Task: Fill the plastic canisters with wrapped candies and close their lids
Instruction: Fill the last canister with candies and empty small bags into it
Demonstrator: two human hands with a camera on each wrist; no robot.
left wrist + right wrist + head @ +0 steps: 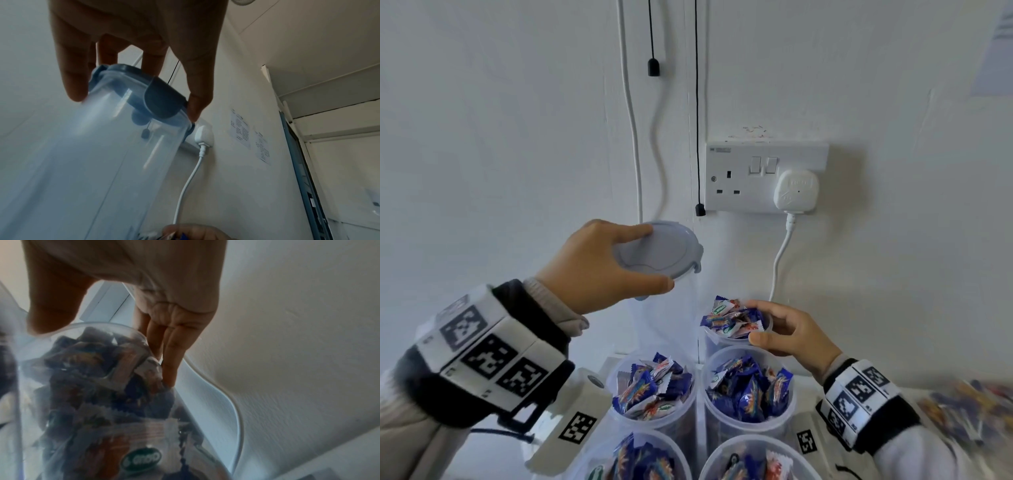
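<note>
Your left hand (pixel 599 267) grips the blue lid (pixel 659 248) of an empty lidded canister (pixel 98 162) held up near the wall socket (pixel 763 176), while your right hand (pixel 787 334) curls around the rim of the rear open canister (pixel 736 337), fingers touching its wrapped candies (pixel 732 318), with 4 more filled canisters nearer you.

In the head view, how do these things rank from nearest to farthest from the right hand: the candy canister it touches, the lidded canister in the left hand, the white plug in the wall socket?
1. Candy canister: under the right hand, fingers at its rim.
2. Lidded canister: to the left and higher, gripped by the left hand.
3. White plug: on the wall above, farthest.
</note>
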